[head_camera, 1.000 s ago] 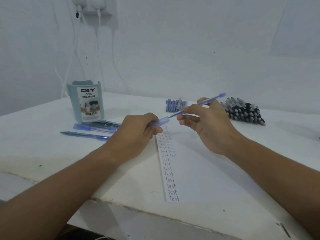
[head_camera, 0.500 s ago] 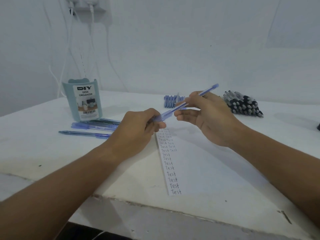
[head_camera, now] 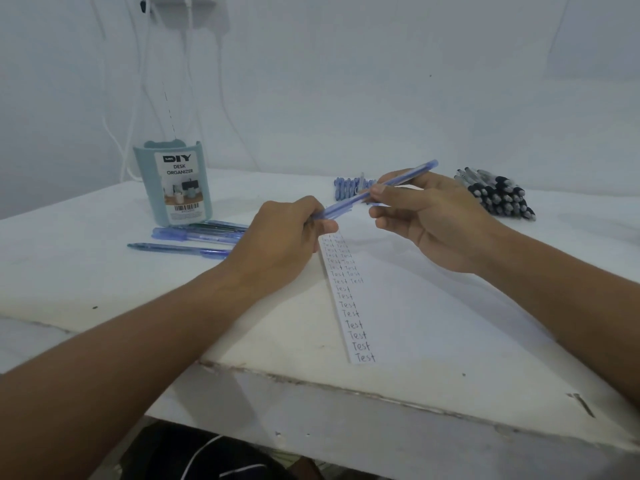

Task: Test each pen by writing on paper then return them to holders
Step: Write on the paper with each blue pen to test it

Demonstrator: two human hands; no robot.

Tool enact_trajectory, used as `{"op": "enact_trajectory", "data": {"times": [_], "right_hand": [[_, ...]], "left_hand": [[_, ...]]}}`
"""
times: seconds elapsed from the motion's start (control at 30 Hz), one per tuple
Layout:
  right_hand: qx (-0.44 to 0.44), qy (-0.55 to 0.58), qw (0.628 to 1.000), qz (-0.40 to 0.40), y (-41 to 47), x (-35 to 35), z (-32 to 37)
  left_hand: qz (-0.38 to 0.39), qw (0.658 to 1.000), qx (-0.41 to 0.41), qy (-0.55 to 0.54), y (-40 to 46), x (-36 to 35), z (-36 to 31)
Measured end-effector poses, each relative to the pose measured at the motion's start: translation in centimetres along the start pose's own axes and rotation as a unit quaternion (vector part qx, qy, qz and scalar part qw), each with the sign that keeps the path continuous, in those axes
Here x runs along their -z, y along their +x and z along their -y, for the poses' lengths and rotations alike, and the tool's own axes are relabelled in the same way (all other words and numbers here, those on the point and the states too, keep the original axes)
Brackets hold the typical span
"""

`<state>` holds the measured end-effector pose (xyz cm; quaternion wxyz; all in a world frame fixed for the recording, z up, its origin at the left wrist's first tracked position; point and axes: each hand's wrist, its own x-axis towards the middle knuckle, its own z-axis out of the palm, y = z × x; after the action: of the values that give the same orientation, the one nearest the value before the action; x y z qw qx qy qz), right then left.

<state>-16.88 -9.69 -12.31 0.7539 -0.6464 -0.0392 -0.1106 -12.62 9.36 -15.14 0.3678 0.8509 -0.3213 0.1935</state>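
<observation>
Two hands hold one blue pen [head_camera: 377,188] in the air, above the top of the paper [head_camera: 398,306]. The left hand [head_camera: 277,237] has its fingers curled round the low end of the pen, where the cap seems to be. The right hand [head_camera: 426,216] pinches the middle of the pen with thumb and finger, and the far end sticks up past it. I cannot tell if the cap is going on or coming off. I think the cap is being handled, between writing and putting away.

The paper lies flat on the table [head_camera: 104,271] with many rows of "Test" on it. Some blue pens [head_camera: 194,237] lie by the holder [head_camera: 173,183], well to the left. More blue pens [head_camera: 349,185] and a heap of dark pens [head_camera: 498,195] lie at the back.

If the cap is coming off, the right hand must bring the tip down to a bare spot on the paper. If it is going on, it needs a straight push.
</observation>
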Motion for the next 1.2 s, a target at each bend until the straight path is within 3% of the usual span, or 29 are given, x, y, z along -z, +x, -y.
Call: {"op": "enact_trajectory", "data": {"times": [0.2, 0.53, 0.73, 0.9, 1.03, 1.2], "right_hand": [[-0.01, -0.003, 1.0, -0.001, -0.2, 0.1, -0.3], [-0.007, 0.012, 1.0, 0.017, -0.8, -0.2, -0.4], [-0.022, -0.001, 0.999, -0.037, 2.6, -0.3, 2.3], [-0.07, -0.147, 0.98, -0.115, 9.2, -0.5, 3.3], [-0.146, -0.285, 0.943, -0.085, 13.2, -0.6, 1.8], [-0.115, -0.422, 0.895, -0.086, 16.8, -0.3, 0.1]], "left_hand": [[0.018, 0.999, -0.014, 0.045, 0.0, 0.1, -0.2], [0.051, 0.999, 0.01, 0.002, -0.2, 0.3, -0.6], [0.032, 0.998, -0.044, 0.041, 0.0, 0.0, 0.1], [0.027, 0.992, -0.044, 0.113, 0.6, -0.7, 1.6], [0.053, 0.987, -0.037, 0.15, 0.5, -0.4, 1.6], [0.062, 0.985, -0.027, 0.161, 0.7, -0.5, 1.4]]}}
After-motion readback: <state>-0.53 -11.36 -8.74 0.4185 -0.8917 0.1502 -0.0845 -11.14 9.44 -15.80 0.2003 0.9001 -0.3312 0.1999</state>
